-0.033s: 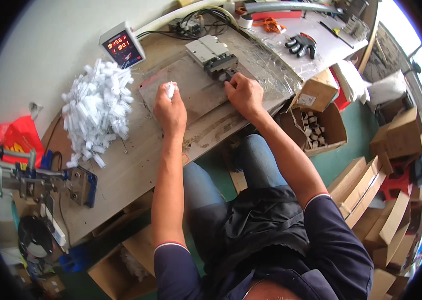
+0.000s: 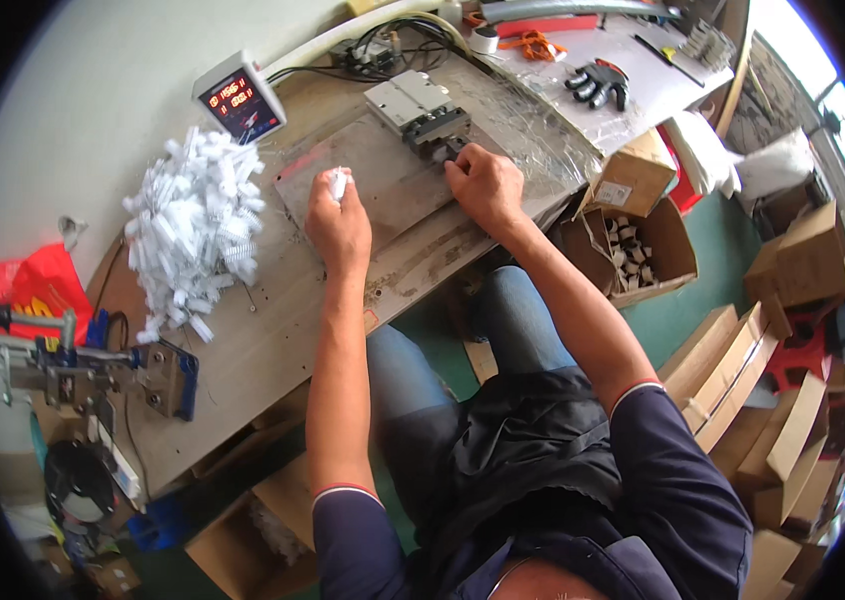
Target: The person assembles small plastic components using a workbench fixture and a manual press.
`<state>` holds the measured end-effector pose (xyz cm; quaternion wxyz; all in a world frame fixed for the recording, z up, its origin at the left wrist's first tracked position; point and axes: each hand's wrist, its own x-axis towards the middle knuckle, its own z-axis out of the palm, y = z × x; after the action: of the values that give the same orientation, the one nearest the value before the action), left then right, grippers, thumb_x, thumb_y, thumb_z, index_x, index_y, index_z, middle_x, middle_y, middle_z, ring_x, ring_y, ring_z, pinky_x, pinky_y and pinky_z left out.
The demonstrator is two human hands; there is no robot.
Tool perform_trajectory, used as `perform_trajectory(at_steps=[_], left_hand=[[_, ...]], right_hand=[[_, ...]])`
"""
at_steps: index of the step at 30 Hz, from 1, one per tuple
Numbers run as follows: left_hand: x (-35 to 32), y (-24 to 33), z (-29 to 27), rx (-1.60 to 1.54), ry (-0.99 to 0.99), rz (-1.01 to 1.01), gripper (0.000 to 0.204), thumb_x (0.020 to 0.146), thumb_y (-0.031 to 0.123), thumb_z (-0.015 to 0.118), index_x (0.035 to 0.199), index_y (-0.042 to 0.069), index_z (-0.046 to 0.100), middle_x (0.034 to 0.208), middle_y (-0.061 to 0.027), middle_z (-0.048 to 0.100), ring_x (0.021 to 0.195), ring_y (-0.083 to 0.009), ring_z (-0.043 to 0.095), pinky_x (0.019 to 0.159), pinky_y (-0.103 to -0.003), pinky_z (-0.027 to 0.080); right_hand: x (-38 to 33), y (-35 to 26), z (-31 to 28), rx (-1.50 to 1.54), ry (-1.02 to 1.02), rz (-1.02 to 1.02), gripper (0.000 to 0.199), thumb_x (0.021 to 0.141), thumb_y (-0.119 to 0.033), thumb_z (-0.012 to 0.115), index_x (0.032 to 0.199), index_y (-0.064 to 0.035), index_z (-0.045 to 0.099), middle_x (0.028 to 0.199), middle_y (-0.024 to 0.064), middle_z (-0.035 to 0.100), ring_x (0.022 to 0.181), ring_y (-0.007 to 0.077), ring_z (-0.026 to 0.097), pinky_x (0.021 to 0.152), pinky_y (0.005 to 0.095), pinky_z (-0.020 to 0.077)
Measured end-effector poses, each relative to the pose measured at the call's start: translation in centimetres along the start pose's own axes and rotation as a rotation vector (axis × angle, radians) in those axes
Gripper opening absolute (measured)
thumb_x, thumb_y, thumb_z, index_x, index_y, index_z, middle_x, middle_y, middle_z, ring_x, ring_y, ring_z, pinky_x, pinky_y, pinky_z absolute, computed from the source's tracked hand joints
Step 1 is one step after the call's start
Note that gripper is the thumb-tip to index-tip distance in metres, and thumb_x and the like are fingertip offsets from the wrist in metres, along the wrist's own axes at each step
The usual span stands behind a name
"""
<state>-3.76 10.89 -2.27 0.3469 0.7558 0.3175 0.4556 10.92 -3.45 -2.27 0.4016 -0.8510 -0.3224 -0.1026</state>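
My left hand (image 2: 339,222) is closed, and a small white plastic piece (image 2: 340,184) sticks out between thumb and fingers. It is held above the worktable, right of a heap of similar white ribbed pieces (image 2: 193,225). My right hand (image 2: 486,184) has its fingers curled in against the dark front jaw of a grey metal fixture (image 2: 411,104). What those fingertips grip, if anything, is hidden. The fixture stands on a flat metal plate (image 2: 383,195) on the table.
A counter box with a red lit display (image 2: 240,97) stands behind the heap. A lever clamp (image 2: 73,360) is at the table's left end. A black-grey glove (image 2: 598,85) lies on the white side table. Right of my knees, an open carton (image 2: 663,255) holds small pieces.
The whole view has shifted very slightly. Both hands keep the same grip and the same places by the fixture and the heap.
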Motion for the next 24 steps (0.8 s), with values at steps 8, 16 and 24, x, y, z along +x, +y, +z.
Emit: perform_trajectory(at_steps=[8, 16, 24], left_hand=[[-0.9, 0.7, 2.1, 0.176, -0.111, 0.217, 0.017, 0.098, 0.020, 0.064, 0.105, 0.005, 0.069, 0.097, -0.0156, 0.073, 0.089, -0.0323, 0.071, 0.081, -0.041, 0.053], [-2.0, 2.3, 4.1, 0.369, -0.240, 0.334, 0.016, 0.093, 0.008, 0.064, 0.108, 0.006, 0.061, 0.102, -0.0159, 0.068, 0.097, -0.0382, 0.067, 0.080, -0.048, 0.053], [-3.0, 2.6, 3.4, 0.470, -0.161, 0.380, 0.017, 0.089, 0.004, 0.066, 0.105, 0.008, 0.060, 0.101, -0.0132, 0.067, 0.091, -0.0392, 0.067, 0.077, -0.050, 0.053]], right_hand=[[0.0, 0.9, 0.1, 0.047, 0.014, 0.074, 0.025, 0.085, -0.031, 0.072, 0.080, -0.0071, 0.069, 0.074, 0.0173, 0.070, 0.078, 0.0393, 0.070, 0.072, 0.0485, 0.0548], [-0.2, 0.9, -0.1, 0.163, 0.040, 0.131, 0.023, 0.083, -0.030, 0.072, 0.077, -0.0073, 0.068, 0.072, 0.0173, 0.069, 0.076, 0.0399, 0.070, 0.071, 0.0489, 0.0547], [-0.5, 2.0, -1.3, 0.425, -0.037, 0.178, 0.021, 0.085, -0.026, 0.073, 0.083, -0.0054, 0.072, 0.074, 0.0146, 0.071, 0.070, 0.0298, 0.070, 0.069, 0.0418, 0.0551]])
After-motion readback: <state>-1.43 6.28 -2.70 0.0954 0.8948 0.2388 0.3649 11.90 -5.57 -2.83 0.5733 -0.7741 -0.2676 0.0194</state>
